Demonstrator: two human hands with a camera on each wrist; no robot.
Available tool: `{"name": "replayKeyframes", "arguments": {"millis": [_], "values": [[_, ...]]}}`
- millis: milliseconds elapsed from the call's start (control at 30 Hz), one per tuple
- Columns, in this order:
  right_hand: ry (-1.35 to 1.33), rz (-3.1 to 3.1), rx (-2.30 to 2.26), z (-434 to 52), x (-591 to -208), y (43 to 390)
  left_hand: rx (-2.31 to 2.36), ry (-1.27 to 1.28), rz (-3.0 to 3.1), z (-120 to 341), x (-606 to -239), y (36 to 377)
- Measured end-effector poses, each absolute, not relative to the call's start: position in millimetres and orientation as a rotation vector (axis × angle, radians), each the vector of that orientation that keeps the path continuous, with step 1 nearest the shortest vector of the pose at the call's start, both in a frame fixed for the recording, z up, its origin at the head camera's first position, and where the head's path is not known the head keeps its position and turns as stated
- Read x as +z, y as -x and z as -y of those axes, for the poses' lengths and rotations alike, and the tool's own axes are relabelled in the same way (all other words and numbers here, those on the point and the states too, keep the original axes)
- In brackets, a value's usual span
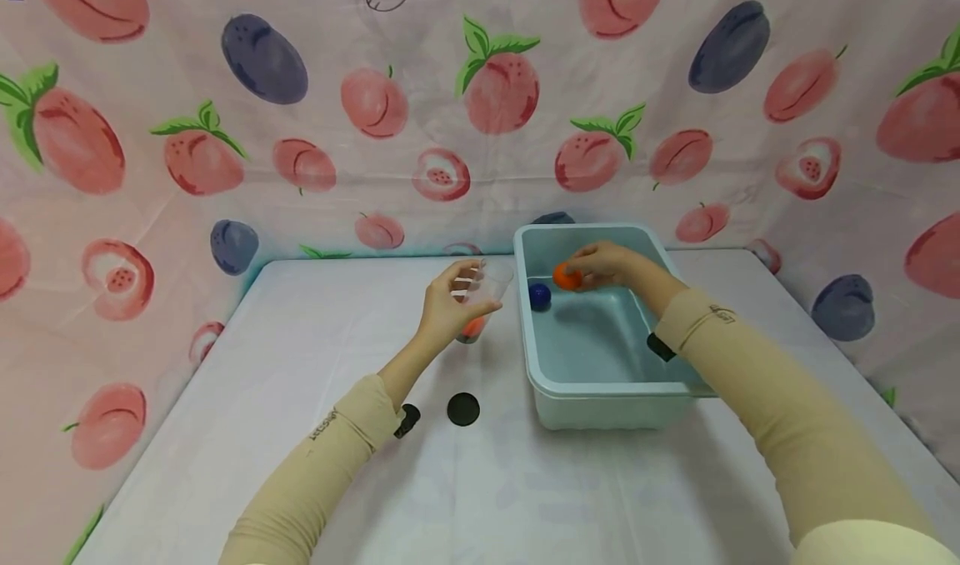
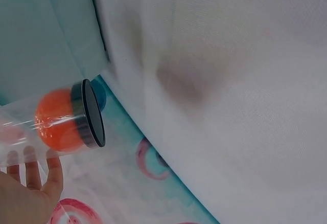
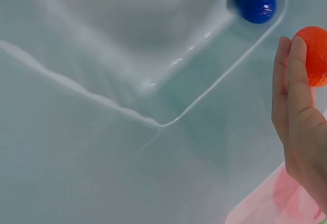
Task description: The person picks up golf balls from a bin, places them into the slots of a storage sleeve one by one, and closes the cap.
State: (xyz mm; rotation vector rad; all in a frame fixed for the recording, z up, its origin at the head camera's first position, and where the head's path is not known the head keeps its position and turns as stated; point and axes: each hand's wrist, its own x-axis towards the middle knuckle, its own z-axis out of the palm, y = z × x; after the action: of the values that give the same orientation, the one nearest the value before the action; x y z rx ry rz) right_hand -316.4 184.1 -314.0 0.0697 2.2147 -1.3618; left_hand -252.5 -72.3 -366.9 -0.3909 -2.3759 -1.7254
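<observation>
My left hand [image 1: 450, 301] grips a clear plastic tube [image 1: 491, 282] with a black end cap [image 2: 93, 112], tilted to the left of the bin. Inside the tube, at the capped end, sits an orange ball [image 2: 59, 119]. My right hand [image 1: 606, 265] reaches over the light blue bin [image 1: 600, 388] and holds another orange ball [image 1: 567, 277] in its fingers. In the right wrist view that orange ball [image 3: 314, 56] shows at the fingertips. A dark blue ball [image 1: 539, 297] lies in the bin by its left wall.
A round black lid [image 1: 463, 409] lies flat on the white table [image 1: 315, 357], in front of the left hand and left of the bin. A fruit-printed cloth [image 1: 450, 157] hangs behind the table. Black wrist cameras show at both cuffs.
</observation>
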Motion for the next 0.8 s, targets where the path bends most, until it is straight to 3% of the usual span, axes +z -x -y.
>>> {"name": "replayKeyframes", "arguments": {"millis": [800], "values": [[0.046, -2.071, -1.580, -176.4, -284.4, 294.0, -1.765, 0.379, 2.368, 66.3, -366.7, 254.0]]}}
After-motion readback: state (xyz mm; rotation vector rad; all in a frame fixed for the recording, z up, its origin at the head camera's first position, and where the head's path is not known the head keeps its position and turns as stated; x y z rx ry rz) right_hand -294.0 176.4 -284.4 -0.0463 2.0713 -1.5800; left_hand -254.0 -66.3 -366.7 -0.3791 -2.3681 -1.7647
